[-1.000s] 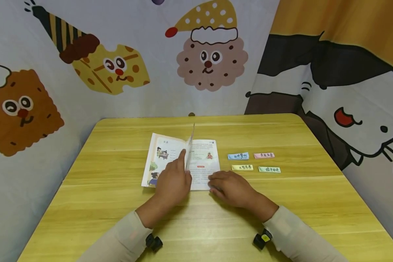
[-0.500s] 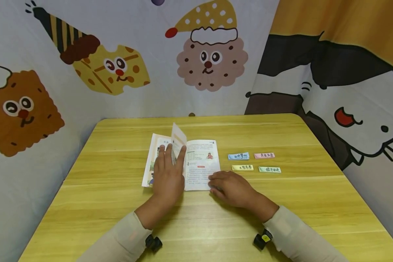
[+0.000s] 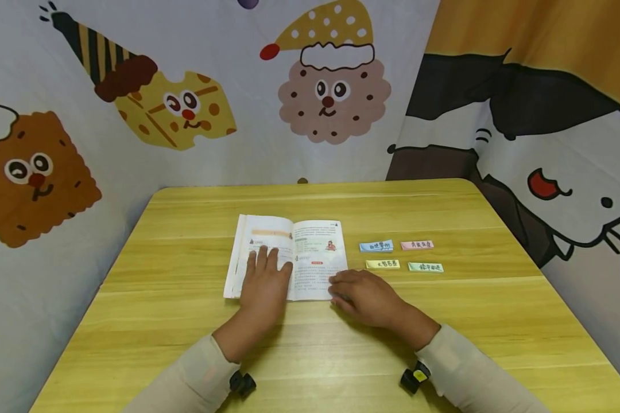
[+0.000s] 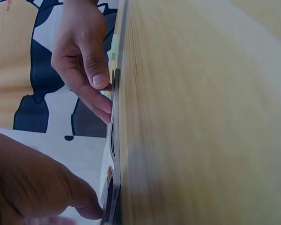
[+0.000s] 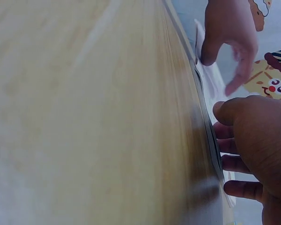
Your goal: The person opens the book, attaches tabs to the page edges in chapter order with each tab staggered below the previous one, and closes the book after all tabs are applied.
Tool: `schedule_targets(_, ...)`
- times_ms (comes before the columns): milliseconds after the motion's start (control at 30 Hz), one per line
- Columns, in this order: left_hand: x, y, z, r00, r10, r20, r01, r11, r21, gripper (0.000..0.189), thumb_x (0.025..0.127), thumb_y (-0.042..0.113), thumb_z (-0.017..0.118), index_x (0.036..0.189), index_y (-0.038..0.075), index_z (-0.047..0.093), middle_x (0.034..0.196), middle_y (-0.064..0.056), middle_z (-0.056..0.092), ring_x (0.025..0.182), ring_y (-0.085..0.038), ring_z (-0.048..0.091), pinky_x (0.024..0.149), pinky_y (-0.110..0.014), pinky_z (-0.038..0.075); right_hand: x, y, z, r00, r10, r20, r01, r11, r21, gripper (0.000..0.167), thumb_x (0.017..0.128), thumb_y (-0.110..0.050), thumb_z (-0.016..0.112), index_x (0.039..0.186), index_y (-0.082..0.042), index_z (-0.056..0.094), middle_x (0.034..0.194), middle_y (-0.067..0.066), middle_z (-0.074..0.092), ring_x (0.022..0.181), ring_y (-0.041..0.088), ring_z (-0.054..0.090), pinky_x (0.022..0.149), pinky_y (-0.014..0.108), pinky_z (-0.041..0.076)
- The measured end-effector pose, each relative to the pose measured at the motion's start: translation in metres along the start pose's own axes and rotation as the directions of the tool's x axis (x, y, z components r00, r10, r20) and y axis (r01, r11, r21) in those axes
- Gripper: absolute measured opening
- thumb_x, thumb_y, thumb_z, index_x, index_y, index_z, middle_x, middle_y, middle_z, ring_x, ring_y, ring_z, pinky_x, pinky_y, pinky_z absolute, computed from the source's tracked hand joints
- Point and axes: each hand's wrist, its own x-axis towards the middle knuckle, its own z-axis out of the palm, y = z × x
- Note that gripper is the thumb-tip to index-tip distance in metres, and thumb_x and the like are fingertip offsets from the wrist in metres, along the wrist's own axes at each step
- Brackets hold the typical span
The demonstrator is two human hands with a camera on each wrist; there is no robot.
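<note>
- head view: i see one paperback book (image 3: 317, 235) spread out on the wood-grain table (image 3: 144, 310); i take it as my dial, twelve pointing away from the person.
- left hand (image 3: 265, 287): palm down toward eight o'clock on the left page (image 3: 270, 234), fingers fairly straight and spread, grasping nothing.
- right hand (image 3: 365, 295): at four o'clock, relaxed and released, fingers resting on the lower outer edge of the right page (image 3: 317, 281).
- at three o'clock, apart from the book, four hand-lettered paper strips: blue strip (image 3: 376, 246) at ten of their cluster, pink strip (image 3: 417, 245) at two, yellow strip (image 3: 382, 265) at eight, green strip (image 3: 425, 268) at four.
- handling: i judge the book light and bendy; its leaves look thin, a little slippery, easily creased or torn, and may spring up near the spine without a flat palm.
- hold: for one leaf i'd pinch an outer corner, at two or ten; for the whole book, both outer edges, three and nine.
</note>
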Motion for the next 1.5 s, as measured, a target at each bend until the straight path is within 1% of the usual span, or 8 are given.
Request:
schedule_targets(133,-0.003,0.002,0.000,0.994,0.096,0.051,-0.093,0.994,-0.063,0.029,0.087,-0.002,0.073,0.113,0.011,0.073,0.122,-0.015,0.061,0.111,-0.036,0.054,0.091,-0.049,0.050,-0.001,0.001,0.001,1.000,-0.006,-0.007,0.006,1.000,-0.006,0.030,0.100,-0.034,0.066,0.121,-0.013,0.075,0.133,0.002,0.068,0.128,0.025,0.059,0.106,0.047,0.044)
schedule_targets(233,-0.003,0.003,0.000,0.988,0.132,0.077,-0.124,0.987,-0.100,0.025,0.087,0.000,0.074,0.109,0.011,0.073,0.110,-0.011,0.062,0.095,-0.030,0.055,0.070,-0.043,0.052,-0.001,0.001,0.002,1.000,-0.010,-0.016,0.010,1.000,-0.010,0.030,0.100,-0.034,0.067,0.121,-0.014,0.076,0.132,0.002,0.068,0.128,0.025,0.059,0.106,0.047,0.044)
schedule_targets(367,-0.003,0.004,0.000,0.982,0.112,0.153,-0.089,0.985,-0.146,0.026,0.091,0.001,0.072,0.114,0.011,0.072,0.108,-0.011,0.061,0.092,-0.031,0.057,0.062,-0.042,0.052,-0.001,0.001,0.003,1.000,-0.015,-0.019,0.014,1.000,-0.012,0.031,0.100,-0.034,0.067,0.121,-0.014,0.076,0.132,0.002,0.068,0.128,0.025,0.059,0.106,0.047,0.044)
schedule_targets(600,-0.003,0.001,0.000,0.979,0.106,0.175,-0.067,0.974,-0.216,0.015,0.097,0.016,0.069,0.111,0.014,0.072,0.104,-0.011,0.062,0.088,-0.032,0.059,0.059,-0.044,0.052,0.000,0.002,0.002,0.999,-0.034,-0.022,0.034,0.999,-0.020,0.031,0.100,-0.033,0.067,0.121,-0.013,0.075,0.133,0.003,0.067,0.128,0.025,0.059,0.106,0.046,0.044)
schedule_targets(900,0.003,-0.007,-0.001,0.967,0.145,0.207,-0.098,0.970,-0.222,0.031,0.092,0.028,0.076,0.121,0.016,0.073,0.116,-0.012,0.063,0.094,-0.034,0.060,0.067,-0.046,0.054,0.000,0.005,0.000,0.999,-0.040,-0.007,0.039,0.999,-0.026,0.030,0.100,-0.034,0.066,0.122,-0.014,0.075,0.133,0.002,0.067,0.128,0.024,0.059,0.106,0.045,0.045)
schedule_targets(1100,0.006,-0.006,0.002,0.967,0.145,0.210,-0.096,0.970,-0.224,0.029,0.090,0.028,0.078,0.117,0.017,0.075,0.114,-0.012,0.064,0.093,-0.034,0.060,0.063,-0.046,0.053,0.000,0.009,-0.006,1.000,-0.024,-0.003,0.024,0.999,0.028,0.027,0.099,-0.030,0.068,0.119,-0.014,0.076,0.128,0.001,0.070,0.123,0.022,0.061,0.104,0.043,0.046)
schedule_targets(1267,0.005,-0.005,0.002,0.969,0.134,0.209,-0.089,0.973,-0.215,0.028,0.091,0.028,0.077,0.116,0.018,0.075,0.113,-0.011,0.063,0.091,-0.033,0.059,0.062,-0.045,0.052,0.000,0.019,-0.012,0.998,-0.001,-0.060,0.002,1.000,0.026,0.019,0.099,-0.023,0.069,0.115,-0.013,0.075,0.114,-0.002,0.072,0.111,0.018,0.064,0.100,0.041,0.048)
schedule_targets(1500,0.003,-0.005,0.000,0.970,0.130,0.204,-0.085,0.972,-0.218,0.026,0.091,0.028,0.078,0.114,0.017,0.075,0.110,-0.012,0.063,0.089,-0.033,0.059,0.061,-0.046,0.052,0.001,0.042,-0.020,0.985,0.029,-0.171,-0.037,0.999,-0.040,0.014,0.095,-0.014,0.075,0.108,-0.009,0.076,0.106,-0.001,0.072,0.108,0.023,0.065,0.100,0.043,0.047)
